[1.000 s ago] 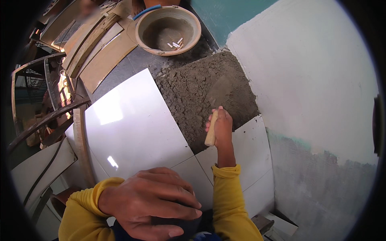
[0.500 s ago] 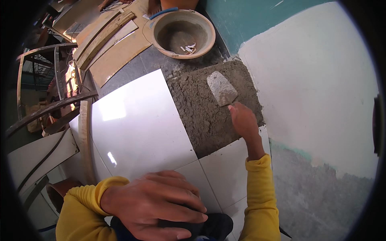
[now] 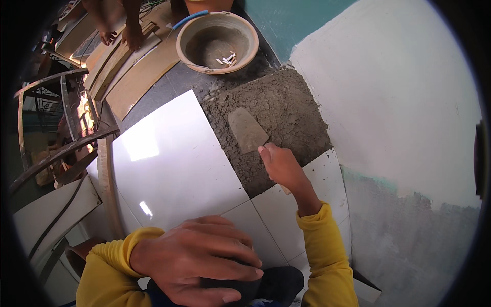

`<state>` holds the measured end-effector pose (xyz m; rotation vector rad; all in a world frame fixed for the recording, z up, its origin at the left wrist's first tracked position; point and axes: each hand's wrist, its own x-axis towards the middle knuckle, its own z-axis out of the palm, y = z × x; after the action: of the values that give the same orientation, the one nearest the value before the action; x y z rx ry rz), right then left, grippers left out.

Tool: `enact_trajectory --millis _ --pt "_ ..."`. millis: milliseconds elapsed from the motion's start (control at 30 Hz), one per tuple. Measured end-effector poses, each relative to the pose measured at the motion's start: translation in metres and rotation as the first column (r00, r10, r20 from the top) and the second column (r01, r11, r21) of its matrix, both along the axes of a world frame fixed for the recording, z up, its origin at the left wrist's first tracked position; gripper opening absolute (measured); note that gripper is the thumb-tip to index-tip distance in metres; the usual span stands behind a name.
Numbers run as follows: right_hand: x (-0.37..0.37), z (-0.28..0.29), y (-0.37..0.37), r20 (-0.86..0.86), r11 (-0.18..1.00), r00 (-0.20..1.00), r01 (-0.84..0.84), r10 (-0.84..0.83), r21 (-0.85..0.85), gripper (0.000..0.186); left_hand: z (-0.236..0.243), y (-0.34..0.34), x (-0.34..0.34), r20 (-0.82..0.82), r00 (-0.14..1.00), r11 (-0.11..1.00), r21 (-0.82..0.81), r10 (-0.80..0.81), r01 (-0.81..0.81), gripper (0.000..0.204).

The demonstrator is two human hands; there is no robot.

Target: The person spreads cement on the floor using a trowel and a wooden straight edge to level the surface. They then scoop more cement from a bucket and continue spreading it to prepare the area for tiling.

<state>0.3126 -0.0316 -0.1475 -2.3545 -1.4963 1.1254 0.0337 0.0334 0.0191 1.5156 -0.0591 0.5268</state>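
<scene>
My right hand [image 3: 281, 166] grips the handle of a trowel [image 3: 246, 130], whose flat metal blade lies over the left part of a bed of wet grey mortar [image 3: 299, 102]. This patch sits between a large glossy white tile [image 3: 169, 163], tiles nearer me and the wall. My left hand [image 3: 199, 256] rests on my dark-clad knee, fingers loosely bent and apart, with nothing held. Beyond the mortar stands a round basin [image 3: 251, 46] with grey residue and several small white pieces inside.
A white-and-grey wall [image 3: 399, 92] runs along the right, teal at the back. Cardboard and wooden boards [image 3: 128, 94] lie back left, where another person's hands [image 3: 132, 36] reach down. A metal frame [image 3: 66, 107] stands at left, a loose batten [image 3: 106, 184] beside the tile.
My right hand and the trowel moved rightward, then back left, the blade now over the mortar's left part. The other person's hands have come down at the back left.
</scene>
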Motion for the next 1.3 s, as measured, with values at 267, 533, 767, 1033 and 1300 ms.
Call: enact_trajectory --millis 267,533,767,1033,1300 --pt "0.055 -0.007 -0.083 0.458 1.000 0.889 0.003 -0.012 0.021 0.039 0.015 -0.003 -0.009 -0.058 0.998 0.998 0.067 -0.004 0.008 0.039" --pt "-0.007 0.024 -0.131 -0.378 0.745 0.653 0.637 -0.657 -0.197 0.043 0.020 -0.017 -0.008 -0.047 0.998 0.998 0.051 0.033 -0.031 0.045" --pt "0.060 0.004 -0.150 -0.511 0.434 0.304 0.887 -0.804 -0.155 0.044 0.026 -0.026 -0.007 -0.040 0.999 0.999 0.034 0.024 -0.022 0.049" --pt "-0.044 -0.008 -0.174 -0.136 0.855 0.872 0.489 -0.471 0.172 0.036 0.021 -0.027 -0.012 -0.022 0.999 0.997 0.055 0.046 -0.045 0.050" --pt "-0.037 0.009 -0.143 0.424 0.992 0.898 0.127 -0.119 0.009 0.032 0.024 -0.027 -0.010 -0.019 0.999 0.995 0.088 0.043 -0.041 0.049"
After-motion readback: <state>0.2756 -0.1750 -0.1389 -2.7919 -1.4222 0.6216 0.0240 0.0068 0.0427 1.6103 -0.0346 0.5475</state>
